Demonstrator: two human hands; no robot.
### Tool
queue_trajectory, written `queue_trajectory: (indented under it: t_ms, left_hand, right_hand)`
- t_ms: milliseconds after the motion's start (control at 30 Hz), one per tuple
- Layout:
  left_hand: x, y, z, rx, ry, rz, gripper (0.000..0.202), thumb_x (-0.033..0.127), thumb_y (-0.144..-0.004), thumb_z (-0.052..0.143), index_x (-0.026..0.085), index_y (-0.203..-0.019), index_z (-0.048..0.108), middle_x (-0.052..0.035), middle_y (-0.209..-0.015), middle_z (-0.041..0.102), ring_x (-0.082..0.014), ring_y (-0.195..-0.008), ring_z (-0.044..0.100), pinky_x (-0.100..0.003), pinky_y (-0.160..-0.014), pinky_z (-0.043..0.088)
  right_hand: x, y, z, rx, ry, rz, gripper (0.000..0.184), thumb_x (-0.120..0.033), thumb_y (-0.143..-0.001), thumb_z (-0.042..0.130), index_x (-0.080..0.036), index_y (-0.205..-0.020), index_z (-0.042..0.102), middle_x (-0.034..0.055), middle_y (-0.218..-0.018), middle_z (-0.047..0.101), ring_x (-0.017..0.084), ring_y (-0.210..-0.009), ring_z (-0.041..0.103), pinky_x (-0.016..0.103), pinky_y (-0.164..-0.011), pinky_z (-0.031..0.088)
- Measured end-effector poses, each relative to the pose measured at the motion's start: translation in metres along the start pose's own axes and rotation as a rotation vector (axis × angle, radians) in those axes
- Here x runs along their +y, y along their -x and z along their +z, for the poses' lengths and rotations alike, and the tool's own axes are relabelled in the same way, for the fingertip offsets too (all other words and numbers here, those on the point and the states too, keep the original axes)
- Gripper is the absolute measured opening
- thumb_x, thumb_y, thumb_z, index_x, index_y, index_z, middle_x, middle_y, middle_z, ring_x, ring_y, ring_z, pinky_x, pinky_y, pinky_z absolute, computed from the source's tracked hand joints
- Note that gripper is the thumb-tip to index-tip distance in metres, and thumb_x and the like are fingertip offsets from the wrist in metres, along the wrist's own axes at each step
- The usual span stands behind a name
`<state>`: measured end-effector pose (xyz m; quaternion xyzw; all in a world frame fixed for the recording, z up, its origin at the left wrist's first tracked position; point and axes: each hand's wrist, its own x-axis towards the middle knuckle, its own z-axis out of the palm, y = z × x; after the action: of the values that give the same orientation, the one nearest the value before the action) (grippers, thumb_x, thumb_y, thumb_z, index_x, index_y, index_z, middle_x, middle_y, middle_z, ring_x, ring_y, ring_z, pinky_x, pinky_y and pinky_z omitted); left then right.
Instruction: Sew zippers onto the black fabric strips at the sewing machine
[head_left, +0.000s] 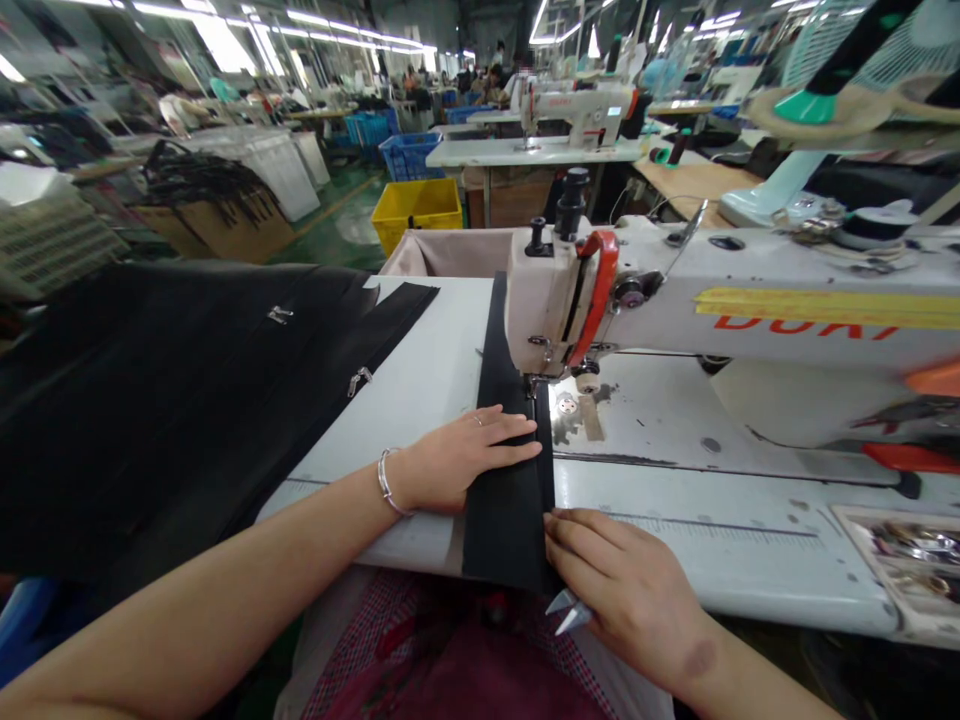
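A long black strip of leather-like material (501, 520) lies on the white sewing table, running under the presser foot (532, 385) of a sewing machine (555, 300). My left hand (469, 455) rests flat on it just in front of the foot, fingers stretched out and touching its right part. At the strip's near right edge, my right hand (622, 575) is closed, fingertips pinching the edge. Pointed metal blades, apparently of thread snips (571, 610), stick out beneath that hand; their handle is hidden in the palm.
Large black panels with metal zipper pulls (361, 380) cover the left side. A pink-lined bin (457, 252) and a yellow crate (417, 208) stand behind the table. A tray of small metal parts (919, 560) sits at the right edge. Another sewing machine (577, 110) is farther back.
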<state>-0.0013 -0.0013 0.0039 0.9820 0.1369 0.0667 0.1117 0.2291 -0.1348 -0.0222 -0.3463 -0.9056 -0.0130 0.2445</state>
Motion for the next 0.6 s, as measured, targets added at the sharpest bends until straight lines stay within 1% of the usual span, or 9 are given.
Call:
queue_trajectory:
  t_ms: [100, 233, 333, 367, 433, 500, 533, 600]
  left_hand:
    - [0.001, -0.001, -0.002, -0.004, -0.004, -0.001, 0.071, 0.026, -0.077, 0.062, 0.019, -0.142, 0.034, -0.0121, -0.147, 0.033, -0.0254, -0.137, 0.029, -0.046, -0.117, 0.014]
    - [0.000, 0.000, -0.002, -0.015, -0.011, 0.000, 0.072, 0.025, -0.077, 0.061, 0.018, -0.142, 0.033, -0.0119, -0.147, 0.033, -0.0247, -0.137, 0.029, -0.045, -0.117, 0.015]
    - [-0.001, 0.001, -0.003, -0.032, -0.009, 0.006, 0.081, 0.019, -0.070, 0.064, 0.018, -0.143, 0.031, -0.0118, -0.149, 0.031, -0.0254, -0.137, 0.028, -0.045, -0.117, 0.014]
    - [-0.001, 0.002, -0.002, -0.034, -0.005, 0.007, 0.082, 0.020, -0.070, 0.066, 0.017, -0.144, 0.031, -0.0120, -0.149, 0.030, -0.0259, -0.137, 0.028, -0.045, -0.117, 0.015]
    - [-0.001, 0.002, -0.002, -0.024, 0.002, 0.008, 0.076, 0.028, -0.075, 0.066, 0.017, -0.143, 0.033, -0.0125, -0.148, 0.031, -0.0266, -0.136, 0.029, -0.046, -0.117, 0.016]
    - [0.000, 0.001, -0.001, 0.009, 0.000, 0.003, 0.064, 0.039, -0.085, 0.059, 0.017, -0.141, 0.037, -0.0130, -0.146, 0.035, -0.0258, -0.135, 0.032, -0.046, -0.117, 0.017]
    - [0.000, 0.001, -0.001, 0.028, -0.002, 0.004, 0.059, 0.042, -0.089, 0.054, 0.017, -0.140, 0.039, -0.0131, -0.145, 0.037, -0.0251, -0.135, 0.033, -0.045, -0.117, 0.018]
    - [0.001, 0.000, 0.001, 0.068, -0.005, 0.016, 0.053, 0.044, -0.093, 0.047, 0.016, -0.138, 0.042, -0.0135, -0.142, 0.042, -0.0238, -0.134, 0.036, -0.045, -0.116, 0.020]
  right_hand:
    - [0.001, -0.001, 0.001, -0.010, -0.017, 0.001, 0.030, -0.007, -0.088, 0.041, -0.010, -0.109, 0.063, 0.0100, -0.107, 0.066, 0.023, -0.104, 0.058, 0.035, -0.085, 0.055]
    - [0.001, -0.004, 0.002, 0.004, -0.033, 0.031, 0.021, -0.015, -0.090, 0.052, -0.013, -0.109, 0.063, 0.0073, -0.106, 0.066, 0.021, -0.100, 0.059, 0.034, -0.084, 0.055]
    - [0.003, -0.005, 0.003, 0.006, -0.048, 0.036, 0.024, -0.011, -0.089, 0.053, -0.014, -0.111, 0.063, 0.0063, -0.107, 0.066, 0.020, -0.100, 0.059, 0.033, -0.084, 0.054]
    - [0.004, -0.005, 0.004, -0.001, -0.053, 0.041, 0.026, -0.010, -0.089, 0.053, -0.014, -0.113, 0.062, 0.0063, -0.108, 0.066, 0.020, -0.101, 0.059, 0.033, -0.085, 0.053]
    - [0.007, -0.004, 0.004, -0.018, -0.063, 0.064, 0.029, -0.009, -0.088, 0.052, -0.014, -0.116, 0.061, 0.0063, -0.112, 0.065, 0.021, -0.103, 0.058, 0.034, -0.086, 0.052]
    - [0.010, -0.004, 0.005, -0.031, -0.072, 0.102, 0.030, -0.009, -0.088, 0.052, -0.016, -0.116, 0.061, 0.0056, -0.115, 0.064, 0.020, -0.106, 0.057, 0.034, -0.089, 0.051]
    - [0.012, -0.004, 0.006, -0.036, -0.075, 0.123, 0.029, -0.010, -0.088, 0.052, -0.017, -0.115, 0.061, 0.0052, -0.115, 0.063, 0.020, -0.106, 0.056, 0.035, -0.090, 0.050]
    - [0.016, -0.007, 0.006, -0.044, -0.079, 0.157, 0.027, -0.011, -0.087, 0.053, -0.018, -0.112, 0.062, 0.0040, -0.116, 0.063, 0.020, -0.107, 0.056, 0.035, -0.092, 0.049]
